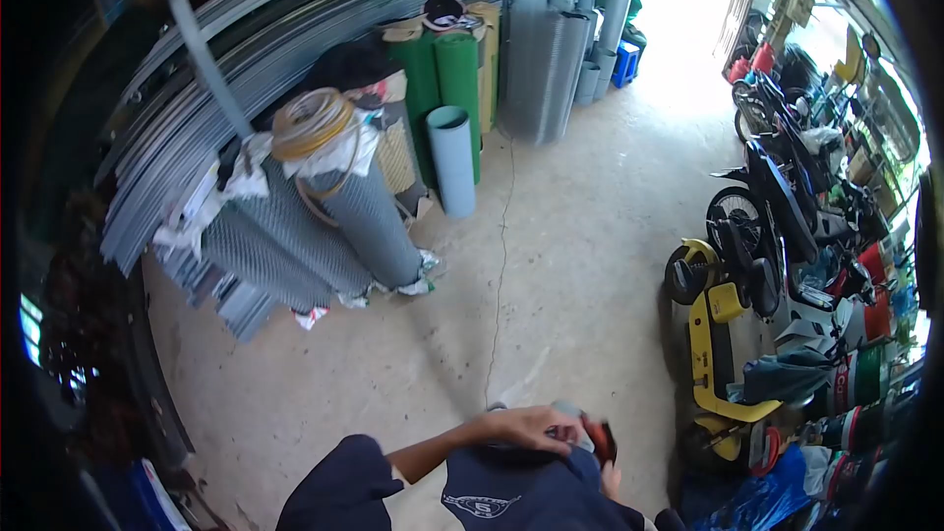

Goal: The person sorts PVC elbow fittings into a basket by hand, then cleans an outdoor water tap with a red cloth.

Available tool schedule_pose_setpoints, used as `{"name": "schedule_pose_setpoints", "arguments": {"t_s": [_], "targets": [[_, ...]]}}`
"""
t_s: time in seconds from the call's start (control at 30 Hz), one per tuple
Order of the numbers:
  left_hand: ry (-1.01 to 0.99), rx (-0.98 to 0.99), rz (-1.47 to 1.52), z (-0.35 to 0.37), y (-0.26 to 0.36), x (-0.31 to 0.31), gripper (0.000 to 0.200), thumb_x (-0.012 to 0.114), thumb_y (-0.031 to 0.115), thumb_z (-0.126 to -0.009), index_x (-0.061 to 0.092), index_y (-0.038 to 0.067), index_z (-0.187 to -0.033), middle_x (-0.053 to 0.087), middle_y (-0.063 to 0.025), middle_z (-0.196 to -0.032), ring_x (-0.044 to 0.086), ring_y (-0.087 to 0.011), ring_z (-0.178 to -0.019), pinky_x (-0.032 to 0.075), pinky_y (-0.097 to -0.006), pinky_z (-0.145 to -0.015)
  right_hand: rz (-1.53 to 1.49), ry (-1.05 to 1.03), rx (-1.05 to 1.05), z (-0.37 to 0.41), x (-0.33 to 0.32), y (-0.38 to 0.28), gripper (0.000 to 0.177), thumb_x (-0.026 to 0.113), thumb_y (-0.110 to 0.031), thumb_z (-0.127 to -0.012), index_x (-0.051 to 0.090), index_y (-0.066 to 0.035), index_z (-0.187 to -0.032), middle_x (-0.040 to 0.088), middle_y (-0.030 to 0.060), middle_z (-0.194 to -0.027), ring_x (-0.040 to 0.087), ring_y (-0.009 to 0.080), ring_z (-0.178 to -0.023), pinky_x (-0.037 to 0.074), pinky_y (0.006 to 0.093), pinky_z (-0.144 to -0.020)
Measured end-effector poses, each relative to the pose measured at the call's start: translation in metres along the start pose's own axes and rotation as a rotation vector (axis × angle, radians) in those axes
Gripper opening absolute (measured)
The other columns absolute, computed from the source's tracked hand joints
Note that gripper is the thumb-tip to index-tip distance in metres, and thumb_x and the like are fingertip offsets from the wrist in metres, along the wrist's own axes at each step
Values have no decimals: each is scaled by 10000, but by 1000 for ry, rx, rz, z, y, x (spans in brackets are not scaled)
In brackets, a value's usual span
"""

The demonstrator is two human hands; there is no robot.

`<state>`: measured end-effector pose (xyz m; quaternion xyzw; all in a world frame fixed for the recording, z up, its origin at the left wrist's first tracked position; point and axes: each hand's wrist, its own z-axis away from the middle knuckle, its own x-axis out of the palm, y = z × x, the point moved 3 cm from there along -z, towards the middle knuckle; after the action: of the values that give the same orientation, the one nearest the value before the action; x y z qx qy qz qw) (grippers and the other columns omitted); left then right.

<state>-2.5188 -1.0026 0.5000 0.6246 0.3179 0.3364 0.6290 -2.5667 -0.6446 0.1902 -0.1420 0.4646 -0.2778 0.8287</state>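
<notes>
My left hand (pixel 536 428) reaches across the front of my body from the left, its fingers curled in and closed. They are against a small greyish piece (pixel 567 409) whose kind I cannot make out. Just right of those fingers is a red and black object (pixel 600 440), blurred, of a kind I cannot name. Below it only part of my right hand (pixel 612 480) shows, closed at its lower end. My dark shirt front hides the rest of that hand. Both hands are close together at chest height.
On the left stand rolls of grey wire mesh (pixel 364 221), a coil of hose (pixel 313 125), green rolls (pixel 457 88) and a grey pipe (pixel 451 162). Long metal profiles (pixel 177 157) lie behind. Motorbikes (pixel 777 187) and a yellow scooter (pixel 703 344) line the right. Cracked concrete floor (pixel 570 265) runs between.
</notes>
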Motion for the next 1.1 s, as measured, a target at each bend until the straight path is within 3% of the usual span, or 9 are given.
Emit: {"name": "schedule_pose_setpoints", "arguments": {"t_s": [0.17, 0.2, 0.27, 0.37, 0.57, 0.67, 0.77, 0.9, 1.1], "targets": [[-180, 455, -43, -207, 104, -139, 167, 670, 111, -936, 667, 70, -1097, 674, -56, -1023, 637, -177, -923, 502, -329, -820, -13, -70, 167, -114, 0, -59, 525, 432, -399, -995, 648, 69, -1093, 651, 276, -988, 613, 365, -941, 482, 465, -869], [-230, 539, -33, -259, 119, -148, 141, 666, 107, -930, 677, 70, -1065, 671, -65, -1010, 641, -226, -921, 502, -361, -831, -10, -81, 174, -150, 1, -77, 528, 431, -400, -990, 648, 70, -1096, 650, 281, -1001, 613, 374, -955, 480, 469, -878], [-384, 979, -18, -348, 188, -155, 177, 677, 178, -924, 699, 46, -1040, 657, -90, -885, 636, -262, -894, 490, -401, -791, -6, -91, 170, -237, -5, -118, 535, 431, -403, -979, 649, 70, -1101, 649, 290, -1027, 612, 391, -983, 477, 476, -894], [-663, 1239, -35, -461, 251, -165, 184, 675, 182, -927, 696, 48, -1052, 656, -93, -902, 635, -263, -906, 489, -402, -799, -5, -76, 114, -393, -37, -195, 546, 430, -407, -963, 651, 70, -1109, 648, 305, -1065, 611, 418, -1026, 471, 487, -919], [-876, 1313, 28, -606, 287, -257, 200, 669, 191, -932, 690, 53, -1076, 653, -99, -935, 632, -265, -928, 487, -403, -817, 21, 62, -130, -721, -144, -409, 571, 428, -416, -931, 653, 72, -1125, 646, 333, -1142, 610, 470, -1110, 461, 509, -969], [-943, 1323, 74, -669, 282, -314, 208, 667, 195, -935, 688, 55, -1088, 652, -102, -952, 631, -266, -940, 486, -404, -826, -79, 145, -94, -821, -225, -539, 532, 412, -363, -919, 654, 41, -1166, 650, 315, -1181, 597, 464, -1171, 454, 512, -993], [-983, 1343, 101, -736, 272, -381, 217, 664, 199, -938, 685, 57, -1100, 651, -105, -969, 630, -267, -951, 485, -405, -834, -153, 202, -122, -913, -284, -610, 510, 398, -334, -922, 648, 21, -1187, 666, 289, -1166, 597, 452, -1171, 454, 519, -995], [-1053, 1392, 149, -822, 272, -478, 228, 661, 205, -942, 681, 60, -1116, 649, -109, -991, 628, -269, -967, 484, -406, -846, -18, 245, -233, -1079, -287, -548, 490, 442, -345, -933, 648, 12, -1198, 672, 283, -1155, 598, 446, -1176, 457, 513, -997], [-1131, 1424, 199, -961, 306, -620, 245, 655, 214, -947, 675, 64, -1140, 647, -115, -1025, 626, -270, -989, 482, -408, -864, -110, 93, 244, -1044, -304, -549, 486, 439, -344, -933, 651, 12, -1187, 676, 278, -1134, 609, 438, -1142, 465, 508, -970]]}}
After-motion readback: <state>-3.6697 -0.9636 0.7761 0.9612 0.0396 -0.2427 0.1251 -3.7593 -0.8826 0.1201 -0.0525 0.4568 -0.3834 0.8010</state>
